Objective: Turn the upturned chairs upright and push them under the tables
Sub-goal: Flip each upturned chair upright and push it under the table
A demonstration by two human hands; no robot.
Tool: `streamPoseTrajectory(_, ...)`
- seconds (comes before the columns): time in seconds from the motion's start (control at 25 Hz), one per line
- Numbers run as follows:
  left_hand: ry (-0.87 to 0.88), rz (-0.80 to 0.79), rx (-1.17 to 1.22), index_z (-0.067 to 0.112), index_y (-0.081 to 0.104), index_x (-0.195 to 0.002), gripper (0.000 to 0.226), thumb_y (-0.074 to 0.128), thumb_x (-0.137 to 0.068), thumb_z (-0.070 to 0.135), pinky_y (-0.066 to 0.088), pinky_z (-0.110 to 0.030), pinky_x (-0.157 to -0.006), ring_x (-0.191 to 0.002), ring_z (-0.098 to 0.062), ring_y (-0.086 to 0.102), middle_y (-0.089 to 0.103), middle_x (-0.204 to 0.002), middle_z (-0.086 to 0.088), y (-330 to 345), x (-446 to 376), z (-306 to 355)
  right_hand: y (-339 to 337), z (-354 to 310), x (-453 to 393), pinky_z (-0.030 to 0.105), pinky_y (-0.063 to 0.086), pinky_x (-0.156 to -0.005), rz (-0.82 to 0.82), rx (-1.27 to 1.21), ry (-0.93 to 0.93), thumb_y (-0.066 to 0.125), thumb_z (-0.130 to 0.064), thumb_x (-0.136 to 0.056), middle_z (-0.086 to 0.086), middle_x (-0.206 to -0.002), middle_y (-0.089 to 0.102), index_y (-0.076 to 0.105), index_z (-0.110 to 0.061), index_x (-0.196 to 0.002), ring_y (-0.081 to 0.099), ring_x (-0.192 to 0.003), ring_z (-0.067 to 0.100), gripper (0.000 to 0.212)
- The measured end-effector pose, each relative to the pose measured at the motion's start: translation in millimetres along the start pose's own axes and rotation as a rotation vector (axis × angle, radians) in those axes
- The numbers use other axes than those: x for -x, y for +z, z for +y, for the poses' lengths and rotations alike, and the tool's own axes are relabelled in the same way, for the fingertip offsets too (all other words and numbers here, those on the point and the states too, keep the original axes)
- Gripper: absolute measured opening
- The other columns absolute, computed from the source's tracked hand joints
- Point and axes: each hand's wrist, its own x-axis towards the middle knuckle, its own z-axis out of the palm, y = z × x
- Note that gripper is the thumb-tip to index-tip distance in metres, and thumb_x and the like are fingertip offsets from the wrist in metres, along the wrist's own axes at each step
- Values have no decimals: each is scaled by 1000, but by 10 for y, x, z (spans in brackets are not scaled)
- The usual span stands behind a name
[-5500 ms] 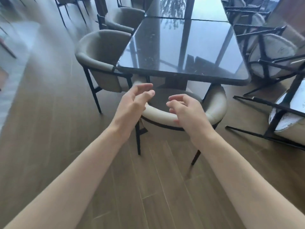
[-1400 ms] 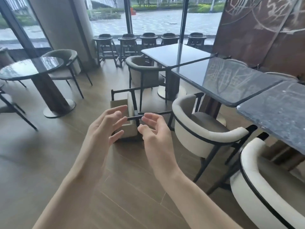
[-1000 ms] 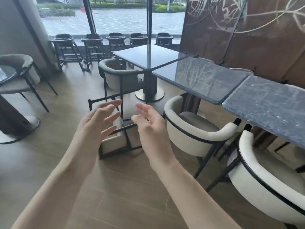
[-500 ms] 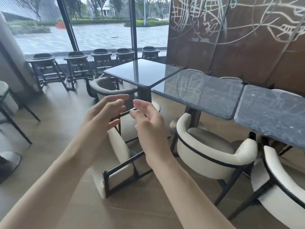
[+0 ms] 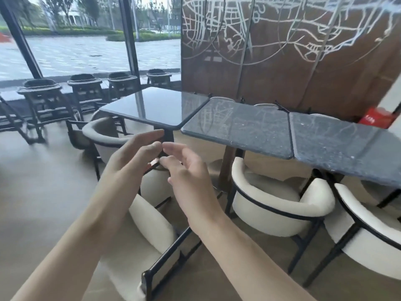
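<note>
The row of dark stools [image 5: 84, 88] stands along the window at far left, well apart from the work; nearer, a grey-beige upholstered armchair [image 5: 102, 132] sits upright and tucked against the glossy black square surface [image 5: 156, 106], as the task wants; the left hand [image 5: 128, 164] is raised with fingers straight and spread, grasping nothing, seemingly poised to take a frame bar; beneath both forearms lies the overturned cream armchair with black metal frame [image 5: 152, 224], on its side on the floor, legs pointing toward the camera, below the grip and apart from it; the right hand [image 5: 188, 172] is likewise released, fingers loosely extended, its fingertips just beside the left's; whether either touches the chair leg behind them is hard to tell; right of them, two upright cream armchairs [image 5: 280, 211] stand at the speckled grey stone surface [image 5: 249, 127].
</note>
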Motion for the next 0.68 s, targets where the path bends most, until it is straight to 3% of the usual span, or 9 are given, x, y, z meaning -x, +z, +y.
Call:
streamPoseTrajectory(0.24, -27, -205, 15, 47, 70, -114, 43, 53, -76, 58, 43, -43, -110, -121, -5, 62, 72, -122, 13, -839, -576, -5, 886, -133, -386, 34, 50, -100, 233, -8, 4, 55, -40, -85, -24, -114, 69, 68, -39, -111, 61, -108, -9, 29)
streamPoseTrajectory(0.36, -83, -249, 91, 43, 72, -113, 40, 57, -77, 52, 46, -37, -105, -117, -7, 66, 74, -119, 11, -1092, -656, -76, 1308, -100, -500, 28, 54, -90, 318, -91, 11, 52, -34, -86, -19, -106, 74, 68, -34, -116, 66, -98, -8, 33)
streamPoseTrajectory(0.48, -176, -293, 161, 37, 73, -113, 41, 54, -80, 49, 48, -27, -93, -106, -4, 70, 75, -112, 9, -1204, -765, -37, 1636, -122, -515, 16, 52, -68, 391, -153, 0, 51, -23, -94, -15, -95, 75, 67, -28, -120, 69, -82, -7, 31)
streamPoseTrajectory(0.6, -162, -392, 166, 36, 71, -119, 43, 53, -82, 51, 49, -28, -97, -107, -1, 68, 68, -122, 14, -1217, -772, -46, 1631, -198, -386, 20, 51, -72, 560, -118, -82, 51, -18, -97, -21, -86, 74, 67, -22, -120, 67, -81, -8, 29)
streamPoseTrajectory(0.68, -181, -442, 190, 38, 68, -122, 43, 51, -84, 51, 48, -30, -99, -115, -2, 65, 63, -132, 16, -1258, -661, -101, 1608, -196, -193, 27, 54, -88, 652, -68, -92, 53, -18, -96, -22, -96, 72, 68, -23, -119, 66, -94, -7, 27)
